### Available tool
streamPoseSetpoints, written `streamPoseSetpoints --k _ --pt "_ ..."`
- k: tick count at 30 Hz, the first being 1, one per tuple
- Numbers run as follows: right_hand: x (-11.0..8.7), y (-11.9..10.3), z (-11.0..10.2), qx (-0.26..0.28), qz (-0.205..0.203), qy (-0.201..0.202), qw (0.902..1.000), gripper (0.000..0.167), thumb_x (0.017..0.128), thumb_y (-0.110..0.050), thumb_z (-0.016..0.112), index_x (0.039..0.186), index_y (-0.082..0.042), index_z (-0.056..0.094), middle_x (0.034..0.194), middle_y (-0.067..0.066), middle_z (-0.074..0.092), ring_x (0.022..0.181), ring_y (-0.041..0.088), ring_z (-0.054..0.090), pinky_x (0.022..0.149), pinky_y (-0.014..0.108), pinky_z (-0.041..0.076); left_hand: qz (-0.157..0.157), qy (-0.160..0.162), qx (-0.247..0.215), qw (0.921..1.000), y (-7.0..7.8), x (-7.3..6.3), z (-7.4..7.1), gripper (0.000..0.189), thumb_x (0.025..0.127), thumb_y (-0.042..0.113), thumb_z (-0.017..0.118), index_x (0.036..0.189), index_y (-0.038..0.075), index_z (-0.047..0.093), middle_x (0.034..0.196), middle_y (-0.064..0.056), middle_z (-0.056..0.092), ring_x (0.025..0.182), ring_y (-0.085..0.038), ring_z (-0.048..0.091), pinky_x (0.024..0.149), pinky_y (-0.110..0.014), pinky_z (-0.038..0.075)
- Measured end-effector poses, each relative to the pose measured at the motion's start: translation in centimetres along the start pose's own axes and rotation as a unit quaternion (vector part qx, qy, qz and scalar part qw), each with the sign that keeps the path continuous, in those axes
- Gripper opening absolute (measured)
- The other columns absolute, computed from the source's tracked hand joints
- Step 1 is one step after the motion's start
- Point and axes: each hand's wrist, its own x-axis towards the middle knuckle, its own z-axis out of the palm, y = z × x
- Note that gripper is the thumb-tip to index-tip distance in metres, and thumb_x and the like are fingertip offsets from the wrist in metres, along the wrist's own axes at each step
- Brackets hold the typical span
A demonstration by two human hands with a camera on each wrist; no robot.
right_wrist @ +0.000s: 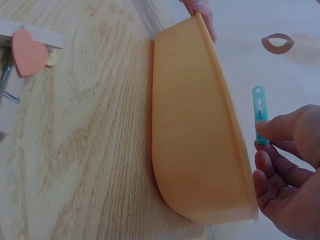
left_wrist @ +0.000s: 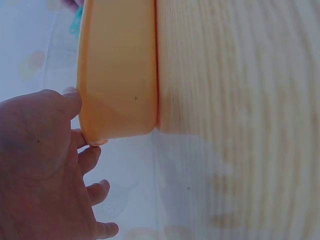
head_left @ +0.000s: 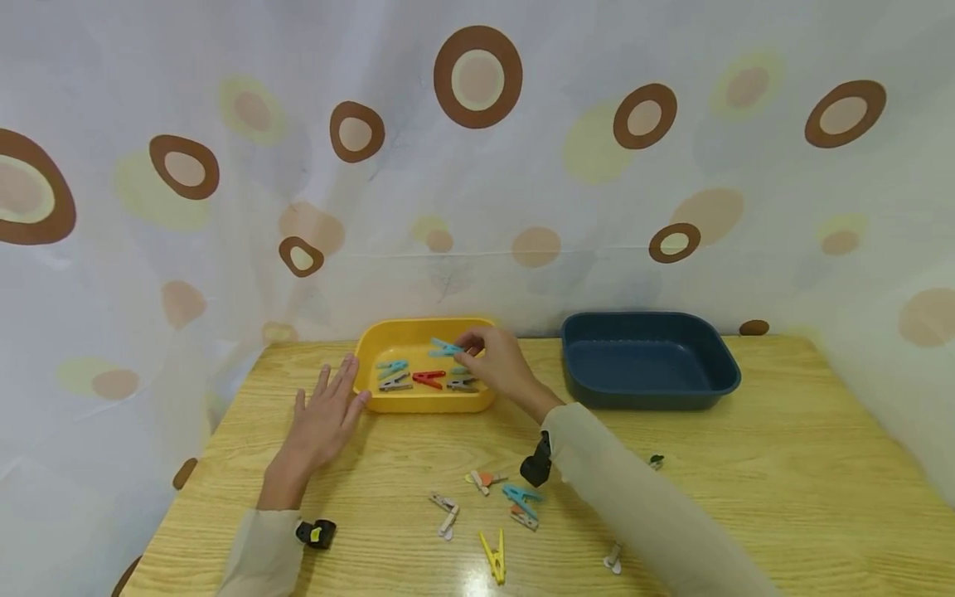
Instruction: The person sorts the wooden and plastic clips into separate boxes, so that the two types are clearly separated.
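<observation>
My right hand (head_left: 496, 361) is over the right side of the yellow tray (head_left: 425, 404). Its thumb and fingers pinch a light-blue clothespin (right_wrist: 260, 112), held above the rim in the right wrist view. Inside the tray lie a red clothespin (head_left: 429, 379), a grey one (head_left: 395, 382) beside a blue one (head_left: 392, 365), and more at the right, partly hidden under the hand. My left hand (head_left: 321, 423) rests against the tray's left end, fingers spread and fairly straight. In the left wrist view its thumb and forefinger touch the rim at the corner.
A dark blue tray (head_left: 649, 400) stands to the right, near the patterned curtain (head_left: 477, 199). On the wooden table nearer me lie a yellow clothespin (head_left: 494, 557), a blue clothespin (head_left: 522, 497) and several small wooden pegs, one with an orange heart (right_wrist: 29, 54).
</observation>
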Motion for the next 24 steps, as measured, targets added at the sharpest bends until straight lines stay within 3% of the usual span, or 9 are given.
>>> streamPoseSetpoints --k 12,24 --pt "2.3 0.4 2.3 0.006 0.028 -0.013 0.9995 0.008 0.093 -0.006 0.076 0.101 -0.003 0.076 0.095 0.007 0.073 0.084 0.019 0.067 0.079 0.033 0.057 -0.001 0.009 0.000 1.0000 0.0 0.0 -0.1 0.067 0.113 0.046 0.028 0.165 0.007 0.014 0.171 -0.012 0.013 0.155 -0.045 0.006 0.111 -0.080 0.007" --pt "3.7 0.7 3.7 -0.033 0.062 -0.016 0.9974 0.007 0.092 -0.008 0.078 0.098 -0.003 0.076 0.091 0.007 0.073 0.084 0.021 0.068 0.079 0.035 0.057 0.004 0.016 -0.001 0.9999 0.0 0.0 0.0 0.066 0.113 0.043 0.030 0.165 0.006 0.016 0.171 -0.012 0.015 0.154 -0.046 0.010 0.111 -0.080 0.007"
